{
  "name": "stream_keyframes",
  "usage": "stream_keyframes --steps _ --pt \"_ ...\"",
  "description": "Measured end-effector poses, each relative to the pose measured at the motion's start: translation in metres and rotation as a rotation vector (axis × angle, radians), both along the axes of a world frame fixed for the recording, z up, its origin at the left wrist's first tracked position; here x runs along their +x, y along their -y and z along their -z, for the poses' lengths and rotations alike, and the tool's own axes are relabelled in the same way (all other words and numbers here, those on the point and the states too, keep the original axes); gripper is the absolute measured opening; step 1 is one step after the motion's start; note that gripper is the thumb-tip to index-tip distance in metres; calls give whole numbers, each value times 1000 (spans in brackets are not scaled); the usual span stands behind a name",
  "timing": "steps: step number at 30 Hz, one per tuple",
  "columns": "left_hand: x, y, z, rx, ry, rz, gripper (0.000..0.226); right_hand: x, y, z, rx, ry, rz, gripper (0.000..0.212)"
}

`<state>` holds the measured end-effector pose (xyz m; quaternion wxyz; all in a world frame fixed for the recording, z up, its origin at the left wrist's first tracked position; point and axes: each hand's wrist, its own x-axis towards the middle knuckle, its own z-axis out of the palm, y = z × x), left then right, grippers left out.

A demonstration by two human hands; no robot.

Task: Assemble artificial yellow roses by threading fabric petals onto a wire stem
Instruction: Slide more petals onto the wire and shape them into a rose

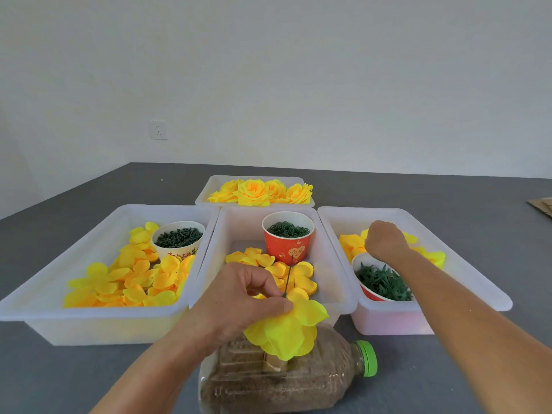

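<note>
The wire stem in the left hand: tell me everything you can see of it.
The wire stem is a thin, dark green, straight rod, tilted slightly right of upright over the middle bin. The left hand pinches its lower end, where bright yellow fabric petals are threaded on and hang below. Its bare tip shows against the red cup.

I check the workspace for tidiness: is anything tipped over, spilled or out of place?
The bottle with the green cap lies on its side on the table, but nothing has spilled. The cup of leaf pieces leans in the right bin.
</note>
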<state>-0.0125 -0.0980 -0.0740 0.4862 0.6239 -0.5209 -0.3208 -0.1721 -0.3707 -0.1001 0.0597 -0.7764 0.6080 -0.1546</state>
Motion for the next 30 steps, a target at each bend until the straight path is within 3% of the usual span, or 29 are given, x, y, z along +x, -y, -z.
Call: stream_keyframes --steps 2,4,6,8,10,12,15,21,26,30 --pt "1 1 0 -2 -9 2 16 -7 4 -1 17 -10 -47 13" --pt "1 1 0 -5 -18 6 14 -10 5 -1 63 5 -88 40" --pt "0 1 -1 -5 -9 3 14 -12 10 -3 34 152 -52 56" --pt "0 1 -2 -2 7 -1 14 -19 20 -6 -95 257 25 44" --pt "1 1 -2 4 24 0 13 -27 27 -8 -81 212 73 21" --pt "2 1 -2 8 35 13 15 -33 37 -3 59 61 57 42" --pt "3 3 -2 6 38 22 19 -36 45 5 157 -59 -26 26" --pt "4 4 -2 4 24 28 16 -41 45 12 94 72 68 15" --pt "1 3 -2 -5 -4 19 17 -44 40 4 -65 166 6 6" --pt "1 2 -2 -7 9 22 18 -42 31 -10 -209 271 -56 21"
